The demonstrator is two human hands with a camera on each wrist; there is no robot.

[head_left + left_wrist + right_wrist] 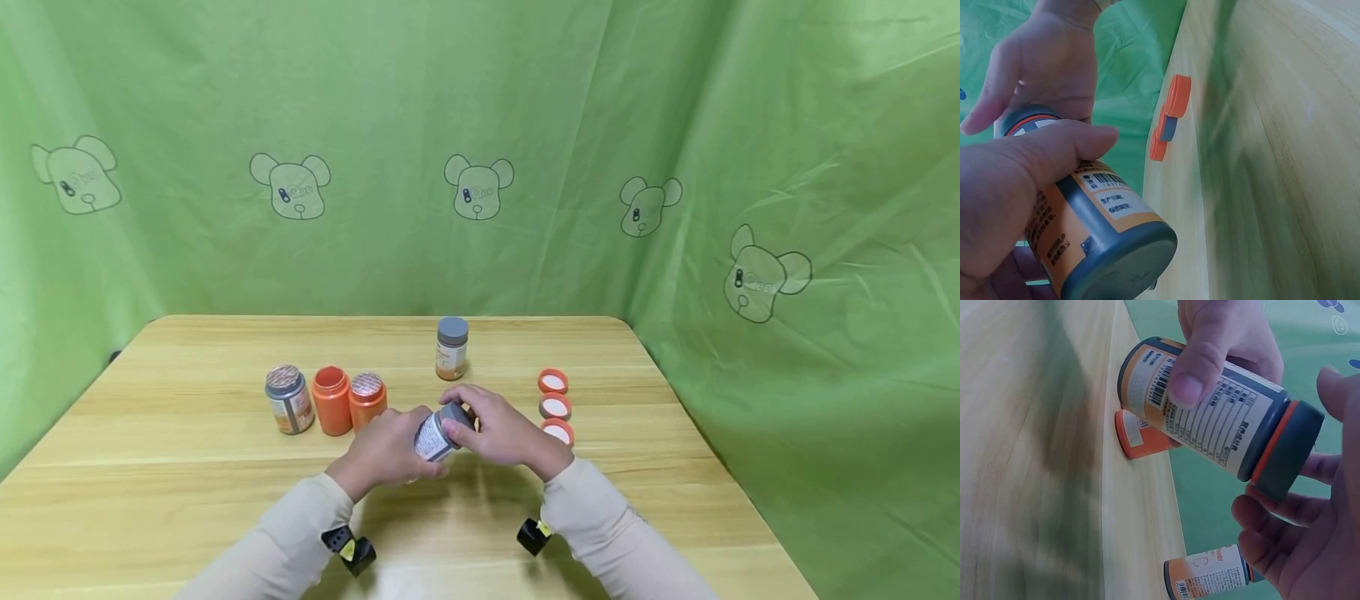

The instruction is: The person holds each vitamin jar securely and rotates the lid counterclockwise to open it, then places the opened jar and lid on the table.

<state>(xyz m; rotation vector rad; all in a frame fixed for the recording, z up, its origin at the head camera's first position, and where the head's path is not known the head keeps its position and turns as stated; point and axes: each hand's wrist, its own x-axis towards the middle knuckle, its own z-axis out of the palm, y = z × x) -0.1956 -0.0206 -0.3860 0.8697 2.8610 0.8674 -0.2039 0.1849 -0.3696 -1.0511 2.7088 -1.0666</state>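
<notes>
My left hand (392,446) grips a dark grey pill bottle (432,439) round its body, with the thumb lying across the label. The bottle is tilted above the table, its orange, white and grey label showing in the right wrist view. At the cap end, my right hand (498,427) has its thumb and fingers curved round the grey cap (1291,450). An orange ring shows just below that cap, which sits on the bottle. The left hand partly hides the bottle in the head view.
Left of the hands stand a grey bottle (289,402) and orange bottles (332,408) without caps, two with foil-like tops. A capped bottle (452,350) stands behind. On the right, loose caps (555,406) lie in a row on the wooden table (637,500). Green cloth (390,258) hangs around.
</notes>
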